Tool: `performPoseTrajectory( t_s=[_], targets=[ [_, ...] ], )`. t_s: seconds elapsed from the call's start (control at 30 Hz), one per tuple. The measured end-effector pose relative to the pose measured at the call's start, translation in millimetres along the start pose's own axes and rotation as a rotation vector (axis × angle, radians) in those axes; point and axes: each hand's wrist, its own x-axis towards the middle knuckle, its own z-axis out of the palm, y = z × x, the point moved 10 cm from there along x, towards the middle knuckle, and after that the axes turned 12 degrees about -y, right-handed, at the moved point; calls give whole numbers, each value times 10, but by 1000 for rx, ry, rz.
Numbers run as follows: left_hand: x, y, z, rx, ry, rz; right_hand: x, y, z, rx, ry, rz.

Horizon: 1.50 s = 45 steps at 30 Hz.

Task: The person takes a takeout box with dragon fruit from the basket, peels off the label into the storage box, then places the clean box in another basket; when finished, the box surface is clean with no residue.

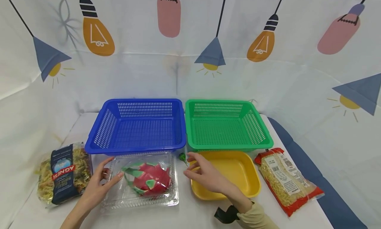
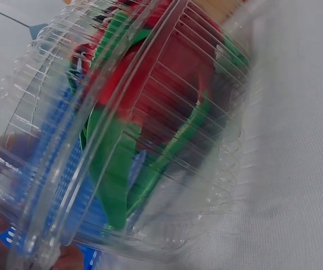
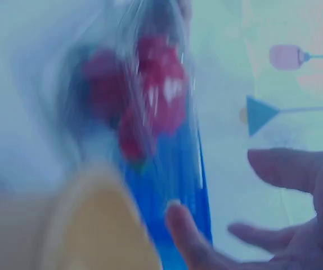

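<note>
A clear plastic clamshell box [image 1: 173,197] stands on the white table with a pink dragon fruit with green scales [image 1: 152,179] inside. My left hand [image 1: 99,184] holds the box's left side, its thumb lying over the lid. In the left wrist view the box [image 2: 178,236] fills most of the picture and partly hides the fingers. My right hand [image 1: 205,174] hovers above a yellow basin [image 1: 253,176] with fingers apart and nothing between them; the right wrist view shows its fingers [image 3: 187,230] spread. Near those fingertips is a small green object with a thin stem [image 1: 183,157].
Behind the box stands a blue basket [image 1: 135,149], with a green basket [image 1: 230,146] beside it. An Agnesi pasta bag [image 1: 63,176] lies at the left. On the right lies a red-edged bag of small pale pasta [image 1: 288,182]. A lamp-patterned cloth [image 1: 143,73] hangs behind.
</note>
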Motion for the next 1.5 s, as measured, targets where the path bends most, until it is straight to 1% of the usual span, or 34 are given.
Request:
performPoseTrajectory(
  t_s=[0.1, 0.23, 0.37, 0.5, 0.6, 0.73, 0.9, 1.0, 1.1, 1.2, 1.3, 1.37, 1.5],
  targets=[
    [-5, -1, -2, -2, 1, 1, 103, -68, 189, 11, -28, 2],
    [-4, -16, -2, -4, -4, -11, 249, -95, 379, -39, -57, 17],
    [-2, -42, 2, -3, -6, -23, 347, -72, 485, -99, -55, 29],
    [9, -45, -9, -2, 0, -8, 380, -17, 529, -105, -42, 51],
    [6, -44, 0, -5, 6, 2, 384, 7, 544, -84, -41, 48],
    [9, -1, -21, -2, 11, 11, 387, 9, 538, -57, -36, 28],
    [-19, 51, -51, -12, 11, -4, 374, 20, 525, -26, -52, 28],
    [-48, 83, -56, -21, 8, -8, 338, -4, 503, 11, -67, 26],
    [-73, 166, -48, -19, 6, 18, 272, -43, 470, 36, -68, 21],
    [-104, 274, -38, -10, 21, 55, 201, -90, 430, 52, -61, 1],
    [-134, 374, -30, -15, 37, 86, 127, -122, 394, 88, -61, -1],
    [-151, 439, -20, -29, 36, 97, 77, -139, 362, 110, -60, 7],
    [-165, 593, 7, -56, 20, 123, -20, -163, 286, 189, -53, 16]
  ],
)
